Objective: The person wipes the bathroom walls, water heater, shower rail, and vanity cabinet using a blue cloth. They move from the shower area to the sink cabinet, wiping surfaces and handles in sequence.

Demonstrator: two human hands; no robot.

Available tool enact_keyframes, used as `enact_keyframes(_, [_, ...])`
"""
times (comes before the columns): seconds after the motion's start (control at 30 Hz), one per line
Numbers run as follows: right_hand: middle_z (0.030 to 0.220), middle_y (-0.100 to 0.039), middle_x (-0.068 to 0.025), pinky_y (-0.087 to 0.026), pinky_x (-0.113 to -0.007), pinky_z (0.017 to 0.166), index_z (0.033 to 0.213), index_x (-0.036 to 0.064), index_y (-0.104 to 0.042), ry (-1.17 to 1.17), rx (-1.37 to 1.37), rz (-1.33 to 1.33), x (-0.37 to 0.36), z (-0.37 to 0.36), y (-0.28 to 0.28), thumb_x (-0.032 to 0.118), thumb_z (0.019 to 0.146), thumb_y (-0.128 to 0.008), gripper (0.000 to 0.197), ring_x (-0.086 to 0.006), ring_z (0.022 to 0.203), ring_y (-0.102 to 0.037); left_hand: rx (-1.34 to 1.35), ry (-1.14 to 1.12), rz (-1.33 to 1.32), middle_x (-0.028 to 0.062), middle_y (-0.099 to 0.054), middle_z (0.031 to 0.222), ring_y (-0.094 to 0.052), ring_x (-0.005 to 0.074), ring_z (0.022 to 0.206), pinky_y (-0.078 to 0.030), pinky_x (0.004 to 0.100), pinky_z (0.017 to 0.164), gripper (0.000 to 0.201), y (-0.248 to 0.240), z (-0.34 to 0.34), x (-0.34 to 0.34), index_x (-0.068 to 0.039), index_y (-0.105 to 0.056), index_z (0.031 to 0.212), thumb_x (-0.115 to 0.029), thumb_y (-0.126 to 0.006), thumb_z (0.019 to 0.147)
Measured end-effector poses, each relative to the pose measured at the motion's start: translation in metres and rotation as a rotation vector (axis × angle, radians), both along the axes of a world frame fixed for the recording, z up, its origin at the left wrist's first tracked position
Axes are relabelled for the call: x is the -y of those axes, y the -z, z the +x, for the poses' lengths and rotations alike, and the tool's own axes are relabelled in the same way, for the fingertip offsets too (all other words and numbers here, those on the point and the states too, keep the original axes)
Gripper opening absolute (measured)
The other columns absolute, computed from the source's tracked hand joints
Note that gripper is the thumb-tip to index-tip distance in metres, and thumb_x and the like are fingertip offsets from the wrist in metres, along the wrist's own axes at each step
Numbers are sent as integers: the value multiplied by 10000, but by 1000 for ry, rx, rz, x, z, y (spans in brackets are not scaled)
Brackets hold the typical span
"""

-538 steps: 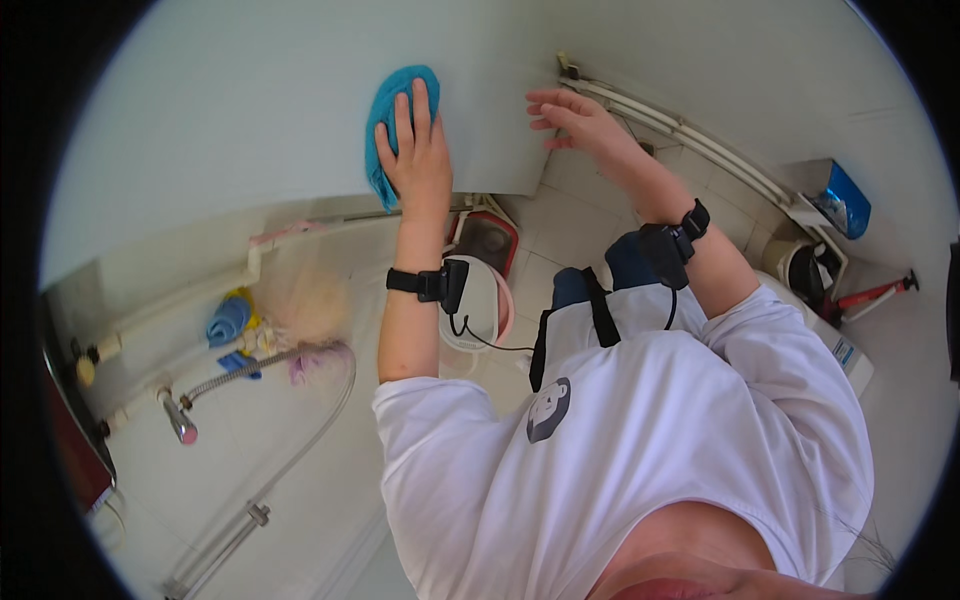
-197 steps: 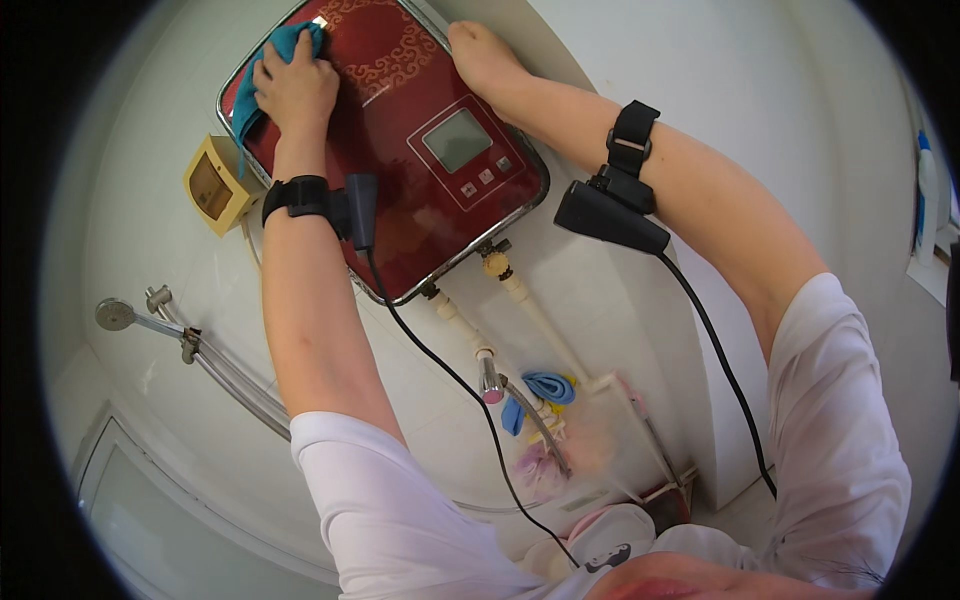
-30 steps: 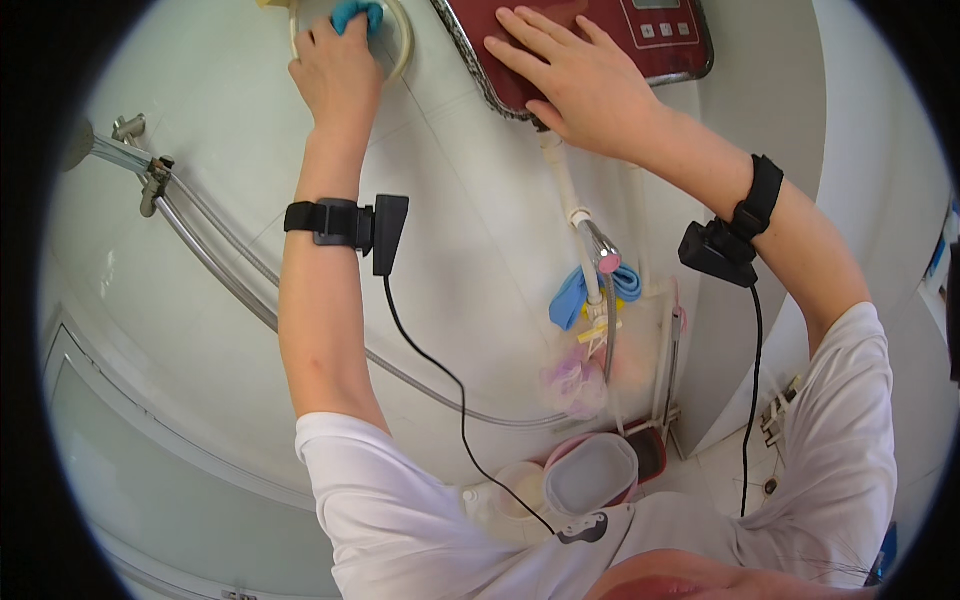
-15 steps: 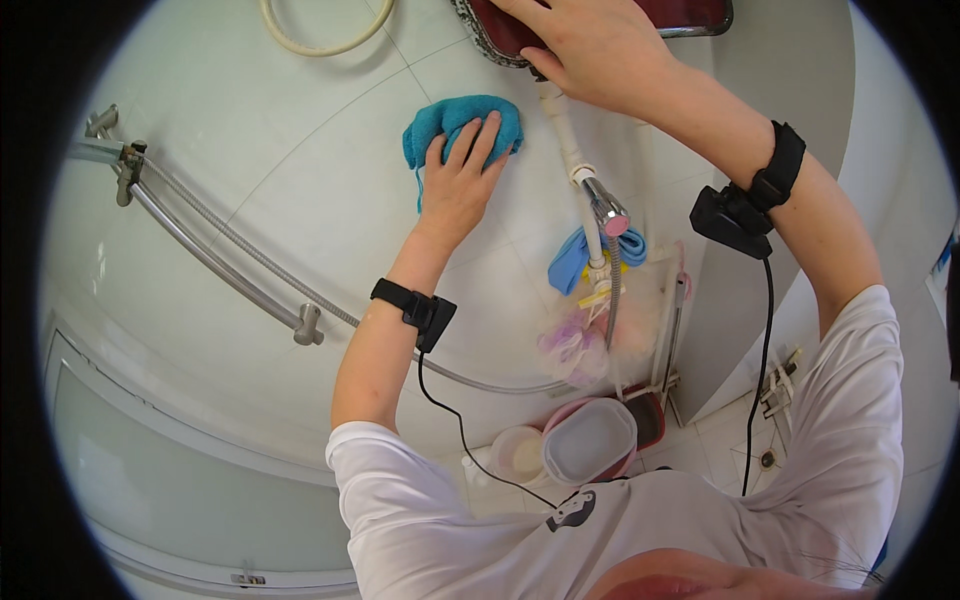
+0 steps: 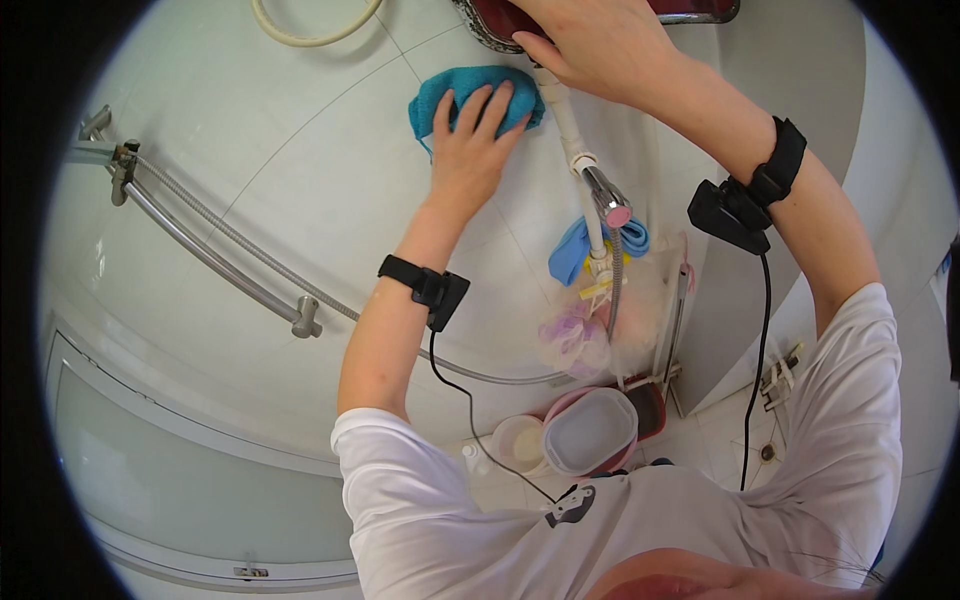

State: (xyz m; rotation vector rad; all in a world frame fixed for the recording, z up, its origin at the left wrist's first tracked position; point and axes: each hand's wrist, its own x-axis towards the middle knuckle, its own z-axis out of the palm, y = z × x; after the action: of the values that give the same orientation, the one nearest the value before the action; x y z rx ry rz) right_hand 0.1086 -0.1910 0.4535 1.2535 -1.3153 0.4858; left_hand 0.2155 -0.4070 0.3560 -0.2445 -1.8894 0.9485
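Note:
My left hand (image 5: 470, 160) presses a bunched teal cloth (image 5: 460, 88) against the white tiled wall (image 5: 330, 160), fingers spread over it. Beside the cloth, at the top edge, my right hand (image 5: 610, 50) rests against a dark red, glossy, box-like thing (image 5: 497, 18) with a speckled black-and-white rim. My right thumb is stretched out; the picture's edge cuts off the other fingertips. Just right of the cloth, a white pipe (image 5: 562, 115) runs down from beneath the red box to a chrome valve with a pink knob (image 5: 607, 198).
A chrome rail (image 5: 215, 260) and metal shower hose (image 5: 240, 235) cross the left wall. Below the valve hang a blue cloth (image 5: 570, 255) and mesh bath puffs (image 5: 575, 335). Basins (image 5: 590, 430) stand on the floor; a grey partition (image 5: 790, 90) rises at right. A cream hose (image 5: 315, 42) loops above.
My left hand and the teal cloth have moved up and slightly right along the wall, closer to the white pipe. My right hand stays by the red box, shifted slightly up in view.

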Motion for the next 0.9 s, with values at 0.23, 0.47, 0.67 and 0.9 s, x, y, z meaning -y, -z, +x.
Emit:
enact_keyframes(0.23, [1612, -341, -224, -285, -571, 1197, 1520, 15, -410, 31, -28, -24, 2, -4, 1, 253, 907, -676, 709, -351, 1513, -312, -365, -103, 267, 100, -486, 1527, -427, 328, 1374, -280, 578, 1148, 433, -36, 26, 18, -251, -744, 1193, -60, -657, 815])
enact_keyframes(0.47, [1603, -355, -223, -288, -587, 1182, 1509, 16, -436, 43, -16, -30, -2, 1, 5, 271, 907, -682, 699, -338, 1502, -326, -155, -58, 42, 90, -524, 1507, -468, 303, 1359, -328, 534, 1142, 391, -20, 33, 17, -255, -748, 1158, -70, -657, 827])
enact_keyframes(0.67, [1606, -353, -218, -267, -584, 1193, 1505, 18, -440, 0, -16, -49, 3, -4, 2, 281, 913, -672, 688, -332, 1509, -317, -290, -177, 116, 125, -476, 1531, -446, 353, 1360, -348, 553, 1115, 532, -77, 70, 53, -229, -715, 1263, -29, -684, 772])
enact_keyframes(0.9, [1620, -333, -214, -249, -579, 1208, 1517, 24, -424, 48, 47, 10, -1, 3, 2, 279, 906, -683, 711, -330, 1524, -295, -377, -205, 67, 164, -440, 1544, -427, 403, 1373, -349, 580, 1110, 607, -133, 87, 70, -209, -657, 1346, -22, -700, 770])
